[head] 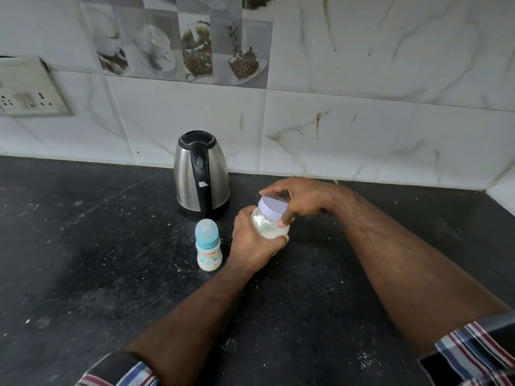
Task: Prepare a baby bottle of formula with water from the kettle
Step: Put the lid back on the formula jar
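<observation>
Striped sleeves (473, 349), rolled back at both lower corners; bare forearms reaching in over a black stone counter (83, 260) flecked with white specks.

Left hand (252, 243) wrapped around the lower body of a clear jar (267, 224), fingers curled under and round it, thumb along the near side. Jar tilted slightly toward the right, held just off or at the counter: cannot tell which. White powder visible inside, clinging to the wall and pooled low.

Right hand (298, 199) arched over the jar's pale lilac lid (273, 206), fingertips pinching its rim, thumb pressed on the near edge. Lid seated on the jar.

Just left of the left hand, apart from it: baby bottle (208, 246), upright, small, milky-white body with printed pattern and red lettering, teal collar, translucent cap over the teat.

Behind the bottle, near: kettle (201, 174), brushed steel, black handle facing the camera, black lid closed, standing near the wall.

Beyond: marbled white wall tiles (362, 121), a band of coffee-cup picture tiles (195, 45) above, socket plate (28, 90) at far left.
</observation>
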Demonstrator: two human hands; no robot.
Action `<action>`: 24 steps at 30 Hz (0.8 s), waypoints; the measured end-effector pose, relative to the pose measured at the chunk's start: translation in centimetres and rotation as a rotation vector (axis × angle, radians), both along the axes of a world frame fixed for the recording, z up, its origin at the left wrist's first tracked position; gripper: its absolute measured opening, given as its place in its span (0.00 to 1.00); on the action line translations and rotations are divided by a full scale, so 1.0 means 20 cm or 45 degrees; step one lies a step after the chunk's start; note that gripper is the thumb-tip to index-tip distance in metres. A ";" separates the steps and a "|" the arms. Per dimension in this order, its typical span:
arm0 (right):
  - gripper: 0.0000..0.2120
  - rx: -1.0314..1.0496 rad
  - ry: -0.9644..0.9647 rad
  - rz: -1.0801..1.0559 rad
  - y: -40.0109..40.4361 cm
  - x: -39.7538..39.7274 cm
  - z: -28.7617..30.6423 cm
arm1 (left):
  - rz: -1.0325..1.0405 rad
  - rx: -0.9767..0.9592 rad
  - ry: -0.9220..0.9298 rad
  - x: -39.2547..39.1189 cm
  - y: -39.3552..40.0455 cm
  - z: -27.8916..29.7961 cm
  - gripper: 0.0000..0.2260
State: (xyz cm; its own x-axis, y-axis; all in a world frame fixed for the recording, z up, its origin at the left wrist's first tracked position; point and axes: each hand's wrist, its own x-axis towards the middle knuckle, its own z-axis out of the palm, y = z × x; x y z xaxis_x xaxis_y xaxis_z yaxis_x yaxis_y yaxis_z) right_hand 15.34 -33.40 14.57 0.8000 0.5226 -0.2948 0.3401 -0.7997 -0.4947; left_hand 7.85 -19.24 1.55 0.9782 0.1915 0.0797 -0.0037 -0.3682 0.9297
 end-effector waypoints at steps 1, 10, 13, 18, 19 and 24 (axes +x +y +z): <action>0.40 0.005 0.009 -0.012 0.01 0.00 0.00 | -0.002 0.011 -0.002 0.00 0.01 0.00 0.43; 0.38 -0.019 -0.024 -0.190 0.04 -0.02 0.00 | -0.002 0.008 -0.020 0.00 0.02 0.01 0.43; 0.38 0.074 0.090 -0.188 0.04 -0.03 0.02 | -0.013 0.004 -0.019 0.00 0.02 0.01 0.43; 0.28 0.011 -0.093 -0.272 0.07 -0.04 0.00 | 0.001 0.003 -0.030 0.01 0.02 0.01 0.44; 0.33 -0.081 -0.165 -0.305 0.08 -0.04 -0.01 | 0.001 0.002 -0.031 0.01 0.02 0.02 0.43; 0.34 -0.004 -0.022 -0.399 0.05 -0.03 0.02 | -0.002 0.000 -0.020 0.02 0.03 0.01 0.43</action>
State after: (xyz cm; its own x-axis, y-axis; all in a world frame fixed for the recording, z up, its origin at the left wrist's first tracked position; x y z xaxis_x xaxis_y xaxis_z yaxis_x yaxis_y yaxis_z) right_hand 14.75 -32.44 15.04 0.9268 0.2488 -0.2813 0.0849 -0.8685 -0.4884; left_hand 8.27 -18.64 1.67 0.9772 0.1897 0.0951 -0.0190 -0.3680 0.9296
